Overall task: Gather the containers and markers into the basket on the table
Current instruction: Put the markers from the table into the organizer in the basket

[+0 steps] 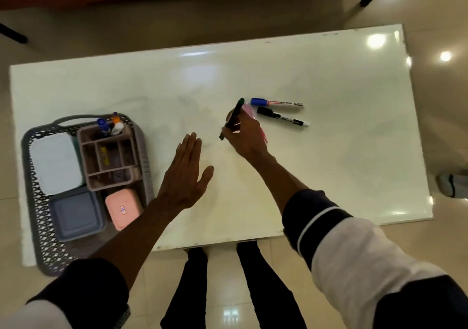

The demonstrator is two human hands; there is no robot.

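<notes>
Right hand (244,136): closed round a green marker (234,116) and a pink marker (249,112). Just beyond its knuckles: blue-capped marker (276,102), black-capped marker (282,117), lying on table (329,151). Left hand (186,171): flat, fingers spread, holding nothing. Basket (38,202): far left of it, holding containers.

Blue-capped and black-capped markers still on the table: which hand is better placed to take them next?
Probably the right hand: it is beside the blue-capped marker and black-capped marker, though already gripping a green marker. The left hand is open but farther off.
</notes>
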